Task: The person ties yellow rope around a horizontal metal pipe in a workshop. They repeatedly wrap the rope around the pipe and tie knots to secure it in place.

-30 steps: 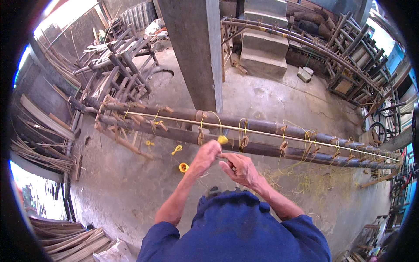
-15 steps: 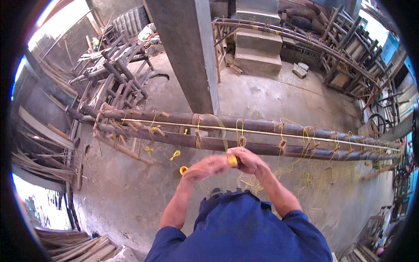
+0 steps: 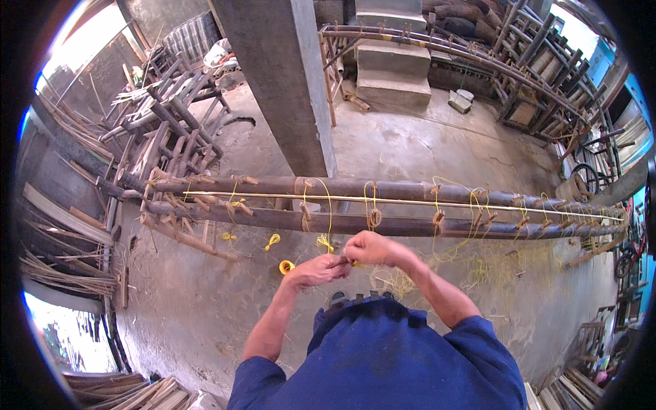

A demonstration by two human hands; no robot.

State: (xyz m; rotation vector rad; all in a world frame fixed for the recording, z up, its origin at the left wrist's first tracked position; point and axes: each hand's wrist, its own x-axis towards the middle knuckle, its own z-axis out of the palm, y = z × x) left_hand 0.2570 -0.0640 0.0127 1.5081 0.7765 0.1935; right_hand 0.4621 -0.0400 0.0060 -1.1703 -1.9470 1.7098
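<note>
At the center of the frame, your left hand and your right hand meet fingertip to fingertip below two long dark poles, the upper pole and the lower pole. Your right fingers curl in tightly and your left fingers lie bunched against them; a yellow patch shows just beneath, but whether either hand is closed on it cannot be told. Just above them, a yellow string loops over the poles and drops toward a small yellow bundle, left of your right hand. The likeliest trouble is a snag: that slack loop crosses the lower pole close to wooden pegs such as the short peg, and a sideways tug could hook it there. A pinch this small could also slip, letting a thin strand spring loose. On the floor left of center, a yellow roll and a bow-shaped bundle lie near your left hand, where a strand trailing low could tangle with them. Right of center, loose string litters the concrete; a shoe stepping that way could catch it.
</note>
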